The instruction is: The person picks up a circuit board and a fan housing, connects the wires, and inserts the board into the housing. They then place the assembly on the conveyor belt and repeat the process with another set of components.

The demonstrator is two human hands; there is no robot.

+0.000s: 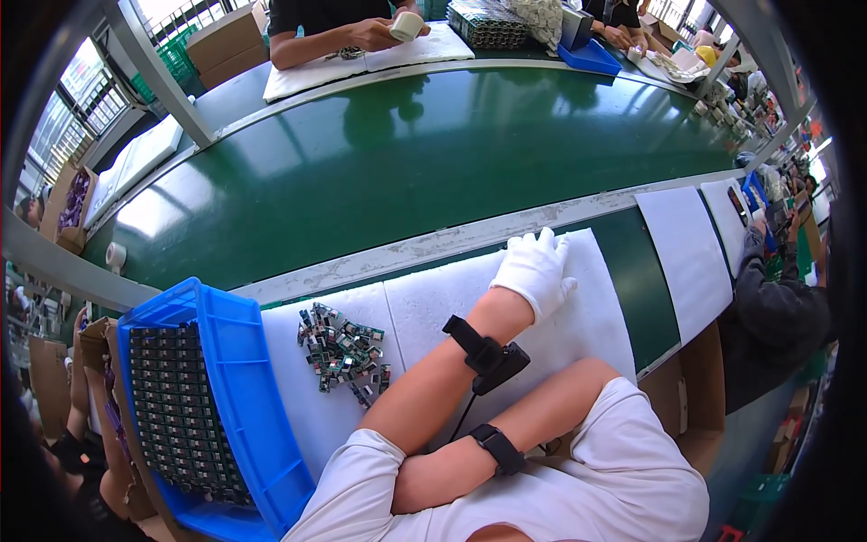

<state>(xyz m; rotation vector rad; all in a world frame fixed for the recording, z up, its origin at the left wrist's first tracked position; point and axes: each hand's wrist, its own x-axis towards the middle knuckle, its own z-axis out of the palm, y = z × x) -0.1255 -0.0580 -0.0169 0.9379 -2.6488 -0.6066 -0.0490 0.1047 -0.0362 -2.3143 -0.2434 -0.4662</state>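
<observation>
- Black strap (497, 449): on the right forearm (452, 479), lower centre of the frame. The right hand is hidden behind the left arm (433, 388); its grip cannot be told.
- Blue bin (257, 406): lower left, holding dark modules (185, 415) in close rows.
- Circuit boards (341, 348): loose pile, left of centre, on white foam-like sheeting (433, 298), near the bin. Probably light, stiff and fragile; take each by its edges, clear of the components.
- Left hand (535, 273): right of centre, gloved in white, palm down on the sheeting. Fingers are extended and slightly apart; nothing is seen in their hold. The sheeting should be light, soft and easily dented; grasp it by a broad edge.
- Green belt (316, 190): across the upper half, beyond a pale rail (433, 246).
- Co-worker's hands (372, 34): top of the frame, holding a rounded white part (406, 26).
</observation>
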